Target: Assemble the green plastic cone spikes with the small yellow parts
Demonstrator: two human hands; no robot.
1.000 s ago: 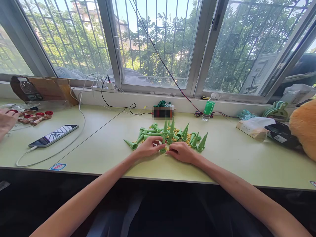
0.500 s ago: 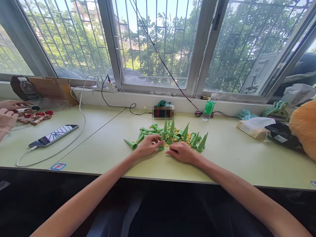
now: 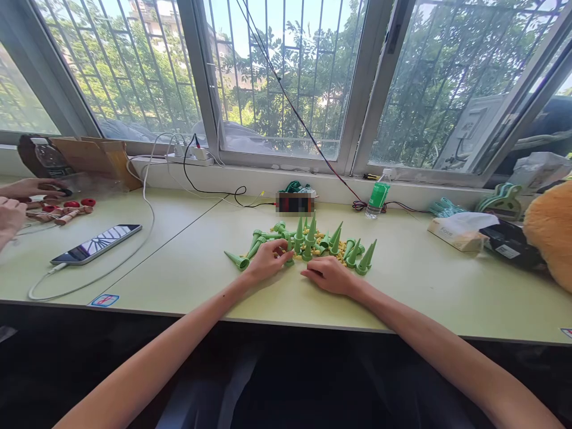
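Observation:
My left hand (image 3: 268, 261) has its fingers closed around a green plastic spike (image 3: 289, 255), a pointed cone held upright near the front of a pile. My right hand (image 3: 329, 274) rests on the table just to the right, fingers curled; whatever they may hold is hidden. Beyond both hands lie several more green spikes, some standing point up like this tall spike (image 3: 310, 238), others on their sides. One loose spike (image 3: 236, 260) lies left of my left hand. Small yellow pieces (image 3: 343, 249) are scattered among the spikes.
A phone (image 3: 97, 244) on a white cable lies to the left. Beyond it, another person's hands (image 3: 11, 214) are by red and wooden pieces (image 3: 67, 214). At the back stand a blurred-out device (image 3: 294, 203) and a water bottle (image 3: 378, 195); a tissue box (image 3: 458, 231) is right.
My left hand has shifted slightly left and away from me with the green spike, widening the gap to my right hand. My right hand has hardly moved. The other person's far hand has moved right.

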